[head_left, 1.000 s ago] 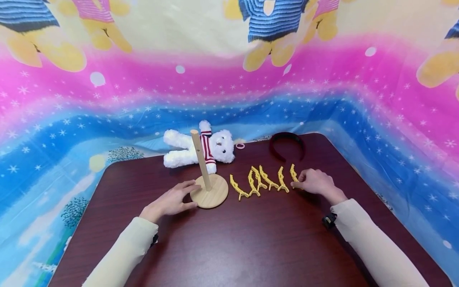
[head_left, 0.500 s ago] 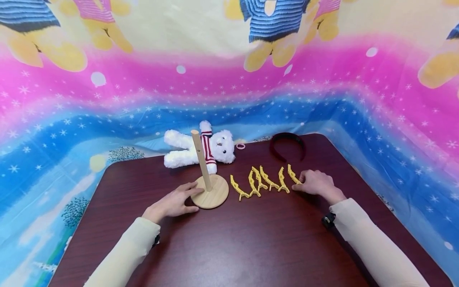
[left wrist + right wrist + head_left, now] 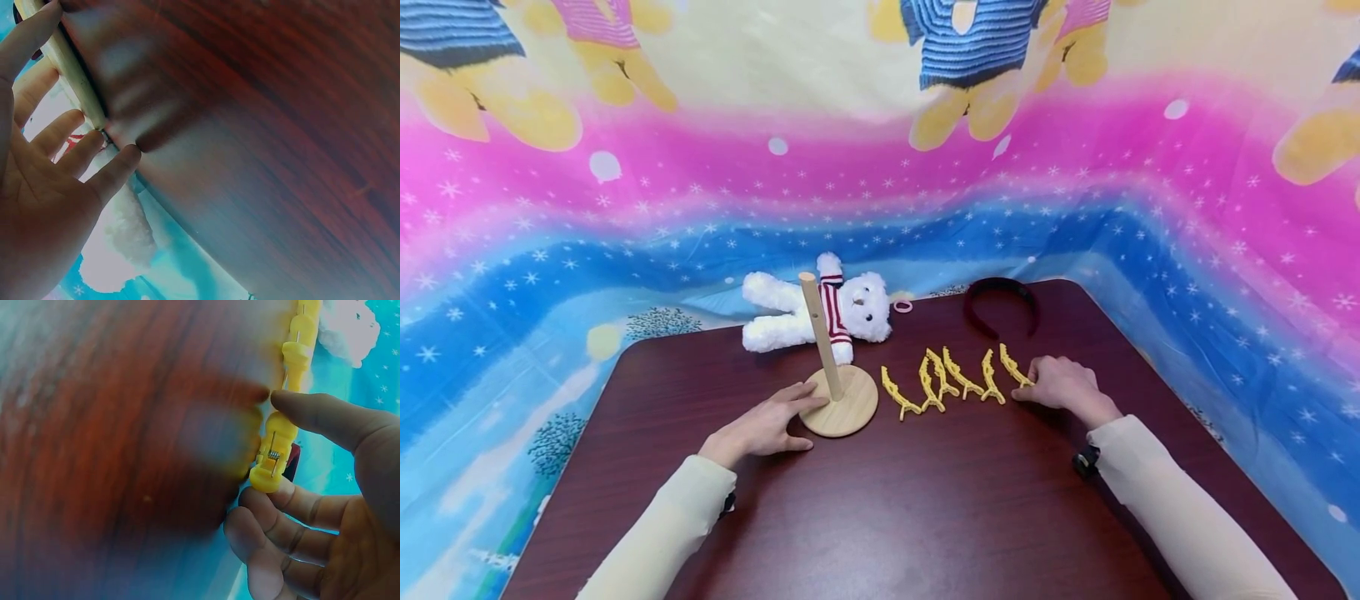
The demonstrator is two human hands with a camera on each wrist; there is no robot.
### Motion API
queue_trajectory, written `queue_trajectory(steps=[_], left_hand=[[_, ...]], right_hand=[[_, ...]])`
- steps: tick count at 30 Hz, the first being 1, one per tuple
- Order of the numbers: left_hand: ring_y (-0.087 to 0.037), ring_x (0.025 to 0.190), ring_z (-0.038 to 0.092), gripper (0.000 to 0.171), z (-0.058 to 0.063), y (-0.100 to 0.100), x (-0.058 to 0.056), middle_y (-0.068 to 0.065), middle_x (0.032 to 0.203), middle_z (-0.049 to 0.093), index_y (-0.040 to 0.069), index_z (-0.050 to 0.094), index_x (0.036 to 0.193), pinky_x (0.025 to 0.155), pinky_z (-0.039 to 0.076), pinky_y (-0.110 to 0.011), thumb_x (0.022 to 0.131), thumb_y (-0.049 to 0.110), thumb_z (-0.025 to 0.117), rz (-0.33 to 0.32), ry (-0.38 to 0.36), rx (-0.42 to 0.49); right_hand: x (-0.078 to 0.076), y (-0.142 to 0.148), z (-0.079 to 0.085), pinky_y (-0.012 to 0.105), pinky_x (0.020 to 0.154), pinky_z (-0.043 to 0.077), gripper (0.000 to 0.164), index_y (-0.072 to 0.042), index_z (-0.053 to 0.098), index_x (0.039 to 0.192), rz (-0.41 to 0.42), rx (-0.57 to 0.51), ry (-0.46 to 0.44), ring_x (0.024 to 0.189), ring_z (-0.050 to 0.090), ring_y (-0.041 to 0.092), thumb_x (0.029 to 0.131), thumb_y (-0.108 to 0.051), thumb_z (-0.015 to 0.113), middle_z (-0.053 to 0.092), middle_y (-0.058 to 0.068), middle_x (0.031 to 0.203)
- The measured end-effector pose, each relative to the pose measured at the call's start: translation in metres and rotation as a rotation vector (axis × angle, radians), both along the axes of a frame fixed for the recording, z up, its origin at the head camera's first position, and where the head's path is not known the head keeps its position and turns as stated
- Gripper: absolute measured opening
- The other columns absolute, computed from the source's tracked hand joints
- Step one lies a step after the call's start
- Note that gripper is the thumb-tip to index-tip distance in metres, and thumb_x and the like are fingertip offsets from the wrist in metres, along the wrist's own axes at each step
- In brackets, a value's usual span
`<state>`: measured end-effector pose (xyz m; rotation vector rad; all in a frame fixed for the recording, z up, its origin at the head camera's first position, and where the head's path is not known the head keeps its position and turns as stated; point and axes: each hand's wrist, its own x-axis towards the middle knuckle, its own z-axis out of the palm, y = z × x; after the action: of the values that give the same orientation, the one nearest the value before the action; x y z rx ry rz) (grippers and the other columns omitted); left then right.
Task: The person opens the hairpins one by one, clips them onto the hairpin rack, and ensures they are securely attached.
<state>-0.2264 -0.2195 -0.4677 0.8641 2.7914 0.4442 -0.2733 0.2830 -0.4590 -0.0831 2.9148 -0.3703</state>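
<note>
On the right, our right hand [image 3: 1063, 385] curls round a yellow clip [image 3: 282, 427]; we'd best squeeze lightly. Our left hand [image 3: 763, 425], fingers apart, should just steady the wooden base [image 3: 852, 411].

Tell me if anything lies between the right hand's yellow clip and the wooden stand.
Five other yellow clips lie in a row on the table between the yellow clip at the right hand and the wooden stand, so a straight slide would likely run into them. Above the row, nothing visible blocks a lifted path.
</note>
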Motion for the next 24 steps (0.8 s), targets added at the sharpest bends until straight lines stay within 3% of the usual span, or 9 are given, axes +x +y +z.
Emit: queue_trajectory(steps=[6, 13, 24], left_hand=[[-0.037, 0.151, 0.027, 0.071, 0.001, 0.001, 0.0, -0.016, 0.162, 0.032, 0.019, 0.049, 0.149, 0.115, 0.037, -0.051, 0.085, 0.03, 0.079, -0.006, -0.01, 0.002], [-0.038, 0.152, 0.026, 0.074, 0.002, 0.001, 0.0, -0.016, 0.162, 0.032, 0.018, 0.049, 0.149, 0.116, 0.035, -0.051, 0.084, 0.031, 0.08, -0.018, -0.013, 0.008], [-0.038, 0.152, 0.026, 0.076, 0.0, 0.001, 0.0, -0.016, 0.163, 0.031, 0.02, 0.048, 0.149, 0.116, 0.036, -0.052, 0.082, 0.032, 0.082, -0.028, -0.005, 0.005]], right_hand=[[0.001, 0.004, 0.002, 0.033, 0.051, 0.031, 0.043, -0.019, 0.056, 0.064, -0.008, -0.04, 0.035, 0.057, 0.043, 0.018, 0.085, -0.053, 0.072, 0.043, -0.004, 0.057], [0.003, 0.01, 0.008, 0.034, 0.053, 0.035, 0.037, -0.016, 0.071, 0.093, -0.003, -0.056, 0.081, 0.064, 0.05, 0.02, 0.086, -0.052, 0.07, 0.056, 0.001, 0.069], [0.007, 0.008, 0.02, 0.033, 0.05, 0.038, 0.042, -0.013, 0.074, 0.111, 0.024, -0.082, 0.188, 0.067, 0.053, 0.021, 0.088, -0.047, 0.07, 0.068, 0.002, 0.081]])
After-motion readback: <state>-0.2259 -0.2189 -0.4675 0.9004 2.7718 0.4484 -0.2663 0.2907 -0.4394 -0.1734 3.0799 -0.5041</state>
